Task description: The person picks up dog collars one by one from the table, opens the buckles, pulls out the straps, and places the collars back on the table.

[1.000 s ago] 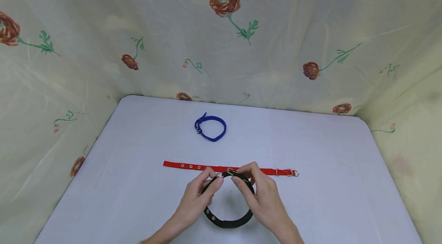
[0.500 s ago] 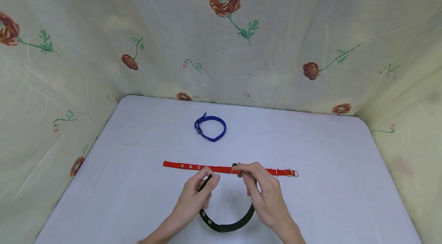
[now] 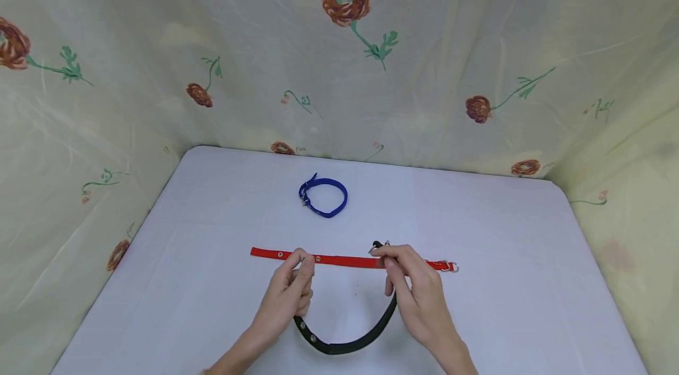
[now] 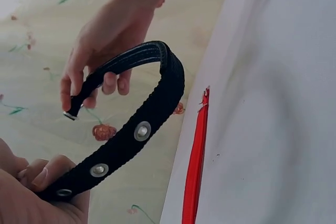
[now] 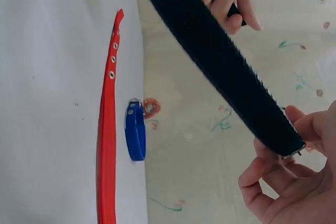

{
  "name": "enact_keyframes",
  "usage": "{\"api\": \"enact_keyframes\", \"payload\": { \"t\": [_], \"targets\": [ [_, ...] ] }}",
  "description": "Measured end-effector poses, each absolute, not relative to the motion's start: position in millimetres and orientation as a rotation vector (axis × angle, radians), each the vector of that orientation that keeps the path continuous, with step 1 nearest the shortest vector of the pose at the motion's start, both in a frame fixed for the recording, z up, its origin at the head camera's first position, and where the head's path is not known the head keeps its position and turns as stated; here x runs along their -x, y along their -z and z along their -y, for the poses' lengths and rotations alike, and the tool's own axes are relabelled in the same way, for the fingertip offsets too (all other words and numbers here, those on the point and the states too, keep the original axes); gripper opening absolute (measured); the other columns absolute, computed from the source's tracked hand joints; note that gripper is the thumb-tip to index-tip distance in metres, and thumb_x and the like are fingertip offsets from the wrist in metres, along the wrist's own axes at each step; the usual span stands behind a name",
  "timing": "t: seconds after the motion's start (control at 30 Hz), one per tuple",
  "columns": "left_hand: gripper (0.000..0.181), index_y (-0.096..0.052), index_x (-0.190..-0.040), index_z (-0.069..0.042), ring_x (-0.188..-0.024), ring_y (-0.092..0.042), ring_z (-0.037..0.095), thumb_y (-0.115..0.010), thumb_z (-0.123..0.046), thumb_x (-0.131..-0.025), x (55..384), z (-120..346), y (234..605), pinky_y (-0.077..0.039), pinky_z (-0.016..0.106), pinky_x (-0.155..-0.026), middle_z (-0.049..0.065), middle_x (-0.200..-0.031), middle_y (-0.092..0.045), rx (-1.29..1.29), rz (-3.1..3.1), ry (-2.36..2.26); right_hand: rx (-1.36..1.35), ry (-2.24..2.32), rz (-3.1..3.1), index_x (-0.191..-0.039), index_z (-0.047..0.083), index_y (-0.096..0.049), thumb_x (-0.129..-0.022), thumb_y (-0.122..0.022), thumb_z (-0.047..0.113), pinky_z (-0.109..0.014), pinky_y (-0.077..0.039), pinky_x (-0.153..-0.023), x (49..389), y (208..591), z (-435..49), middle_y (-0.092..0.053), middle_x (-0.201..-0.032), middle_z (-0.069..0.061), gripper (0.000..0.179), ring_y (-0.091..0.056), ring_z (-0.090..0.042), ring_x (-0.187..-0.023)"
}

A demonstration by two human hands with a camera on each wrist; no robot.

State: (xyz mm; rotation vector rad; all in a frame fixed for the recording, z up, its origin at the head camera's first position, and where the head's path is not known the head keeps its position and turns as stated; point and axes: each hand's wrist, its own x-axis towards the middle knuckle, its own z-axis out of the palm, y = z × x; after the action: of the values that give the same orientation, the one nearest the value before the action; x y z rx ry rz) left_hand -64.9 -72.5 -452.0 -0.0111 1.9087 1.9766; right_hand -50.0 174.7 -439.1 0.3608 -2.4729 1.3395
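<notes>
A black dog collar [image 3: 345, 348] hangs in an unfastened U between my two hands, raised over the table. My left hand [image 3: 286, 286] grips the end with metal eyelets; several show beyond the fingers in the left wrist view. At the other end, my right hand [image 3: 419, 289] pinches the strap close to its metal buckle [image 5: 294, 153]. Behind the hands a red collar [image 3: 345, 260] lies stretched out flat, eyelets to the left and metal rings to the right. My right hand overlaps part of it in the head view.
Farther back on the white table [image 3: 477, 216] lies a blue collar [image 3: 329, 214], buckled into a loop. Pale floral cloth [image 3: 414, 98] hangs behind the table's far edge and along both sides.
The black collar was a closed ring with both hands at its buckle. The strap end has come out, and the hands have drawn apart, left hand leftward, right hand slightly rightward, opening the loop.
</notes>
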Motion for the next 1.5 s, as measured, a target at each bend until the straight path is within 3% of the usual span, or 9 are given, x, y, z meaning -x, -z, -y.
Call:
{"api": "enact_keyframes", "payload": {
  "t": [0.13,0.6,0.83,1.17,1.27,1.4,1.5],
  "targets": [
    [0.033,-0.045,-0.107,-0.009,-0.049,-0.027,0.011,-0.046,-0.041,-0.116,67.2,78.4,452.0,-0.03,0.018,-0.048,-0.003,-0.064,-0.028,0.048,-1.879,-2.035,-0.297,-1.279,2.483,-0.123,0.021,-0.072,-0.11,-0.06,0.011,-0.024,-0.052,-0.065,54.1,438.9,-183.3,-0.073,-0.098,0.009,0.021,-0.062,0.002,-0.063],
    [0.039,-0.039,-0.108,-0.01,-0.051,-0.026,0.009,-0.039,-0.047,-0.117,70.4,91.4,454.7,-0.031,0.017,-0.051,-0.002,-0.071,-0.027,0.072,-1.858,-2.155,-0.15,-1.155,2.528,-0.127,0.021,-0.069,-0.108,-0.065,0.015,-0.022,-0.041,-0.051,61.3,438.8,-202.4,-0.081,-0.098,0.005,0.02,-0.06,0.001,-0.062],
    [0.032,-0.033,-0.104,-0.013,-0.054,-0.028,0.008,-0.036,-0.042,-0.119,70.6,97.9,456.1,-0.033,0.018,-0.053,-0.003,-0.075,-0.028,0.093,-1.846,-2.192,-0.08,-1.09,2.589,-0.127,0.022,-0.07,-0.108,-0.067,0.019,-0.021,-0.048,-0.063,60.8,437.2,-207.9,-0.083,-0.098,0.005,0.02,-0.07,-0.005,-0.072],
    [0.033,-0.033,-0.107,-0.012,-0.057,-0.026,0.008,-0.033,-0.042,-0.118,73.8,106.5,457.6,-0.031,0.019,-0.057,-0.004,-0.076,-0.028,0.113,-1.799,-2.307,0.034,-1.013,2.606,-0.122,0.023,-0.072,-0.106,-0.07,0.021,-0.021,-0.045,-0.06,62.4,438.5,-215.7,-0.084,-0.096,0.005,0.016,-0.077,-0.013,-0.077],
    [0.032,-0.034,-0.107,-0.012,-0.056,-0.028,0.007,-0.032,-0.042,-0.119,75.8,109.6,458.5,-0.033,0.019,-0.058,-0.004,-0.075,-0.029,0.136,-1.784,-2.35,0.087,-0.986,2.61,-0.118,0.024,-0.072,-0.105,-0.072,0.025,-0.023,-0.039,-0.052,63.8,440.5,-219.0,-0.084,-0.094,0.003,0.013,-0.067,-0.01,-0.061],
    [0.028,-0.034,-0.106,-0.013,-0.056,-0.03,0.005,-0.032,-0.038,-0.119,78.8,114.3,458.6,-0.033,0.02,-0.06,-0.006,-0.075,-0.03,0.204,-1.735,-2.42,0.125,-0.946,2.634,-0.111,0.022,-0.07,-0.106,-0.07,0.026,-0.026,-0.032,-0.046,64.4,441.9,-224.0,-0.085,-0.093,0.0,0.007,-0.041,-0.007,-0.046],
    [0.026,-0.034,-0.106,-0.014,-0.055,-0.031,0.005,-0.033,-0.035,-0.12,80.5,117.4,458.5,-0.033,0.021,-0.06,-0.006,-0.075,-0.031,0.26,-1.729,-2.455,0.124,-0.917,2.646,-0.106,0.021,-0.068,-0.106,-0.067,0.023,-0.025,-0.032,-0.046,63.8,442.5,-227.4,-0.085,-0.092,0.0,0.002,-0.051,-0.009,-0.049]
  ]
}}
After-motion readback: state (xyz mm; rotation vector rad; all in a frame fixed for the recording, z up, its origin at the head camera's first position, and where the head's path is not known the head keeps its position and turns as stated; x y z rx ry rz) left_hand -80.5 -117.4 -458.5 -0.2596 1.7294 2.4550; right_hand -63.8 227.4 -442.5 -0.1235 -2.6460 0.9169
